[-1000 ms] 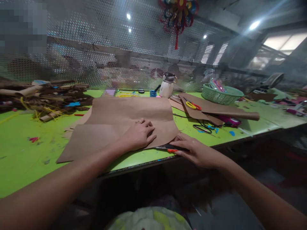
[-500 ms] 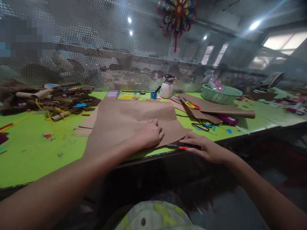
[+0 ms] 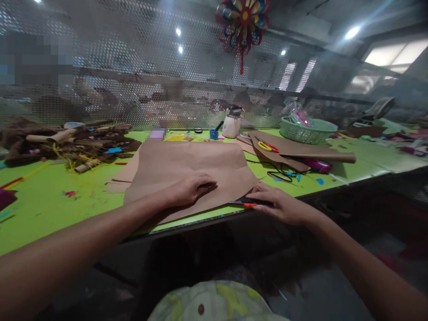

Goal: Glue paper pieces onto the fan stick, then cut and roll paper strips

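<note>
Now the flat, open left hand [image 3: 190, 189] pins the brown paper [image 3: 187, 162] while the right hand [image 3: 284, 206] grips a knife [image 3: 248, 203] at its edge, so cutting needs steady paper.

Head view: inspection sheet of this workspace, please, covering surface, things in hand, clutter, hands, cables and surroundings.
Surface: green table, flecked with paper scraps.
Job's things: brown paper sheet lying flat; red-and-black tool at its near right corner.
Clutter: pile of brown rolls far left; green basket, yellow-handled scissors, white jar toward the back.
Hands: left hand flat on the sheet; right hand rests on the tool, grip unclear.
Cables: nothing seen.
Surroundings: perforated screen behind the table; paper pinwheel hanging above.
</note>
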Action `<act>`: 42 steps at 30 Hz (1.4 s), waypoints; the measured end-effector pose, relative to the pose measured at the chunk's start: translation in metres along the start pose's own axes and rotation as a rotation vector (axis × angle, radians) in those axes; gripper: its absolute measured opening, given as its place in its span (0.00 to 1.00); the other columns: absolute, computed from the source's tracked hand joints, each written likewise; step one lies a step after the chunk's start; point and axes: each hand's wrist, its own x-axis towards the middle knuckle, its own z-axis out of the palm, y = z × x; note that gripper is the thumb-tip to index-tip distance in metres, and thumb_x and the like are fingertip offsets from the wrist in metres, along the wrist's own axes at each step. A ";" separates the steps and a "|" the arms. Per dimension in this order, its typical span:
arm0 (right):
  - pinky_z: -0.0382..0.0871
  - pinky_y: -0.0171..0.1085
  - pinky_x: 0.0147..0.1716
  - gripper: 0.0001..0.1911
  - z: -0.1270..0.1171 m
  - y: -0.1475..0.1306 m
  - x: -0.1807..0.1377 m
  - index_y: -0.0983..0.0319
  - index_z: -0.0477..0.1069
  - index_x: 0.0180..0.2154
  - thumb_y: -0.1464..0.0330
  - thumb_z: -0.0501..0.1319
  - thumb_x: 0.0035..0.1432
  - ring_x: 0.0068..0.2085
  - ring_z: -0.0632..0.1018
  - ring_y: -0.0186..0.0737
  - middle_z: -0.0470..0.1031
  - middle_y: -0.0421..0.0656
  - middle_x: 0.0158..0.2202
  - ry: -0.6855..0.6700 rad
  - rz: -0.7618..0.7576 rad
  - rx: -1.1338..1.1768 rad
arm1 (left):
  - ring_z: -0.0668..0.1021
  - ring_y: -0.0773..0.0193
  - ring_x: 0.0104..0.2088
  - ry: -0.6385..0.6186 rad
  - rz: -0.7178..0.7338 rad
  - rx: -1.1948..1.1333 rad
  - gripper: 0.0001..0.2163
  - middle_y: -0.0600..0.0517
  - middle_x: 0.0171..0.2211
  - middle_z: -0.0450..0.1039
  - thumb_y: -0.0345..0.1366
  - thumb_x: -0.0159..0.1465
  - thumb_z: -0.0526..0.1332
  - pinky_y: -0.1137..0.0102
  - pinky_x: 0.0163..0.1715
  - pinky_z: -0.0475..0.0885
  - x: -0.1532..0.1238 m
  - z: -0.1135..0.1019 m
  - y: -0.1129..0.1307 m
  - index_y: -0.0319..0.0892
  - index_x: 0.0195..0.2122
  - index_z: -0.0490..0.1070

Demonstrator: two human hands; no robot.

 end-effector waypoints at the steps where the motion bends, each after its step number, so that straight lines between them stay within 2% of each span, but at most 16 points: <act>1: 0.63 0.43 0.49 0.17 0.000 0.000 0.000 0.60 0.67 0.52 0.64 0.52 0.63 0.47 0.68 0.42 0.67 0.49 0.45 0.002 -0.006 0.009 | 0.74 0.63 0.44 -0.004 -0.008 -0.001 0.14 0.45 0.44 0.73 0.38 0.66 0.51 0.66 0.46 0.68 0.001 -0.001 0.001 0.40 0.48 0.70; 10: 0.65 0.41 0.46 0.18 0.002 -0.007 -0.008 0.59 0.67 0.53 0.64 0.52 0.63 0.44 0.70 0.40 0.68 0.48 0.43 0.007 0.035 0.047 | 0.74 0.63 0.44 0.000 -0.033 -0.011 0.13 0.47 0.45 0.73 0.37 0.66 0.51 0.66 0.45 0.69 0.000 0.001 0.001 0.42 0.48 0.69; 18: 0.64 0.41 0.47 0.16 0.010 -0.020 0.016 0.60 0.68 0.51 0.66 0.53 0.62 0.47 0.68 0.41 0.67 0.48 0.44 0.003 -0.056 0.049 | 0.74 0.63 0.45 -0.001 -0.037 0.016 0.13 0.47 0.46 0.73 0.38 0.67 0.51 0.66 0.46 0.68 -0.001 0.001 0.004 0.42 0.48 0.69; 34: 0.65 0.43 0.46 0.17 0.023 -0.038 0.037 0.59 0.68 0.52 0.66 0.53 0.62 0.46 0.69 0.42 0.68 0.47 0.44 -0.053 -0.080 0.018 | 0.73 0.63 0.45 0.033 0.015 0.024 0.14 0.45 0.46 0.72 0.37 0.66 0.51 0.65 0.47 0.68 -0.002 0.007 -0.004 0.40 0.49 0.69; 42: 0.64 0.43 0.48 0.16 0.036 -0.058 0.056 0.58 0.68 0.51 0.66 0.54 0.62 0.47 0.68 0.43 0.68 0.47 0.46 -0.052 -0.149 0.012 | 0.73 0.62 0.46 -0.015 0.011 0.055 0.13 0.44 0.45 0.71 0.34 0.66 0.51 0.65 0.47 0.68 -0.002 0.005 -0.003 0.39 0.49 0.68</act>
